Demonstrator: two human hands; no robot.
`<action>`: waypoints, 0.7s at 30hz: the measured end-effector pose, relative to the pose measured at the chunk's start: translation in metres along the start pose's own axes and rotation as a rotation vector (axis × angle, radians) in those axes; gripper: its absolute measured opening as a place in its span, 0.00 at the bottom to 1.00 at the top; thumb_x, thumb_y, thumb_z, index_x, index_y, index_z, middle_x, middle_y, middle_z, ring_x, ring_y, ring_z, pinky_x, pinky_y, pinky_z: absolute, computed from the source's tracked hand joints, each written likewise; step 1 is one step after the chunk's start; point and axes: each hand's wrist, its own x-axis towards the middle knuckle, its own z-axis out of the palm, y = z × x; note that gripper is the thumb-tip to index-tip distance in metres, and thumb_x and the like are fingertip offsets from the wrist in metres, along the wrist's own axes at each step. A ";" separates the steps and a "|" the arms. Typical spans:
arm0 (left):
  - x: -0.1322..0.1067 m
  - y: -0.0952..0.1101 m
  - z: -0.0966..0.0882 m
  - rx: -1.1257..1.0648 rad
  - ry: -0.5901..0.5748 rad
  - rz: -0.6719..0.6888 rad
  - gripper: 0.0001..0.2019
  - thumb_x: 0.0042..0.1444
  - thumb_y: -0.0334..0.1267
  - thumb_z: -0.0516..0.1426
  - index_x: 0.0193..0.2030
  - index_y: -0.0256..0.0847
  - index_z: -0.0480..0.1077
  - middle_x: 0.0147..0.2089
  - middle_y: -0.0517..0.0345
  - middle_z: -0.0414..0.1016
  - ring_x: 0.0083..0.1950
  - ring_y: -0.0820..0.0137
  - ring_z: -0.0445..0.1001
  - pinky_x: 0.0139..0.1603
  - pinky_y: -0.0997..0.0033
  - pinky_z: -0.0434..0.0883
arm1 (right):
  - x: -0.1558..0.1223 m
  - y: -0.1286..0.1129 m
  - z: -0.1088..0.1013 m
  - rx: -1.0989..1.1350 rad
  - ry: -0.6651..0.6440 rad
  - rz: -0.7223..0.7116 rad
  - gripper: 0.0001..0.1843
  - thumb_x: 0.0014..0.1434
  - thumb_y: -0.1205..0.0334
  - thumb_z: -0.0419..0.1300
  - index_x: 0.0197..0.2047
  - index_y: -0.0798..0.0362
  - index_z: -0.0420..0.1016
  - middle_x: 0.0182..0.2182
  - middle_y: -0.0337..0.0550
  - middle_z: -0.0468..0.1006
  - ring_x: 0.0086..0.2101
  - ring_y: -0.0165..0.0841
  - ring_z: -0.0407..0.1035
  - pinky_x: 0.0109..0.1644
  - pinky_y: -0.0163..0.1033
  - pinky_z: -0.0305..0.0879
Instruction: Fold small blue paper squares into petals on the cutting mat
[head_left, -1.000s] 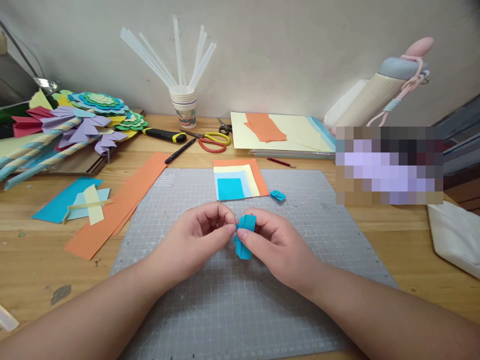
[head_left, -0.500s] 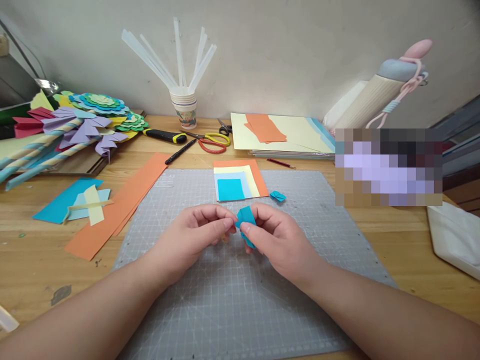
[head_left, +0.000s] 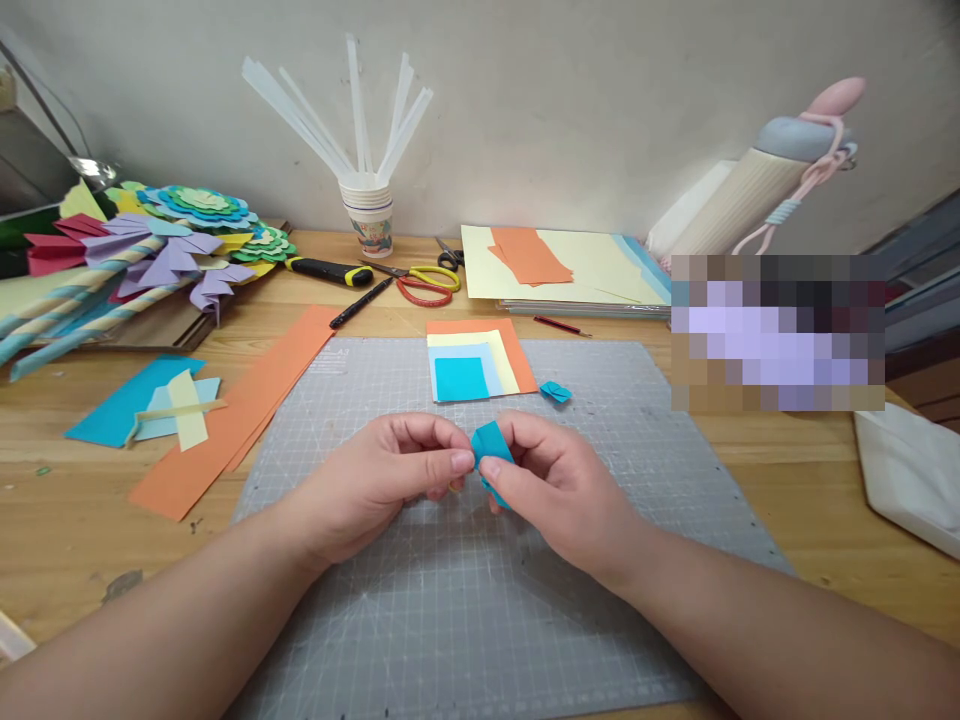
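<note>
A small folded piece of blue paper (head_left: 493, 441) is held up over the grey cutting mat (head_left: 465, 620). My right hand (head_left: 559, 480) grips it from the right, thumb across its front and fingers behind. At the paper's left edge, my left hand (head_left: 409, 465) pinches with thumb and index finger; the fingertips partly hide that edge. Just beyond the hands lies a stack of paper squares (head_left: 517, 355) in orange, yellow, light blue and blue. A second small folded blue paper piece (head_left: 556, 392) rests on the mat to the right of the stack.
Left of the mat are orange paper strips (head_left: 247, 410) and paper scraps (head_left: 135, 400). Paper flowers (head_left: 172, 250) lie at the back left. Behind the mat are a cutter (head_left: 330, 272), a pen (head_left: 361, 303), scissors (head_left: 427, 283), a pencil (head_left: 562, 326) and a paper cup (head_left: 367, 225) of white strips.
The blue paper has tilted a little and shifted slightly down in my right hand. My left thumb has straightened along its left edge. Everything on the table has stayed put.
</note>
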 end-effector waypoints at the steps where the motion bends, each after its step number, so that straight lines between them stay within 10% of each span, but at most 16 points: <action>1: 0.000 0.000 0.000 0.012 -0.002 0.005 0.08 0.49 0.39 0.67 0.28 0.38 0.75 0.23 0.65 0.67 0.27 0.77 0.60 0.31 0.75 0.57 | 0.000 0.000 0.000 -0.008 -0.001 -0.009 0.06 0.56 0.65 0.55 0.27 0.53 0.65 0.22 0.34 0.65 0.23 0.26 0.57 0.25 0.32 0.55; 21: 0.002 -0.003 -0.001 0.154 0.009 0.045 0.09 0.54 0.39 0.62 0.27 0.38 0.70 0.23 0.67 0.63 0.27 0.76 0.58 0.31 0.73 0.55 | 0.000 0.001 0.001 -0.013 0.003 -0.028 0.10 0.57 0.66 0.55 0.25 0.52 0.60 0.20 0.31 0.60 0.22 0.25 0.52 0.23 0.32 0.50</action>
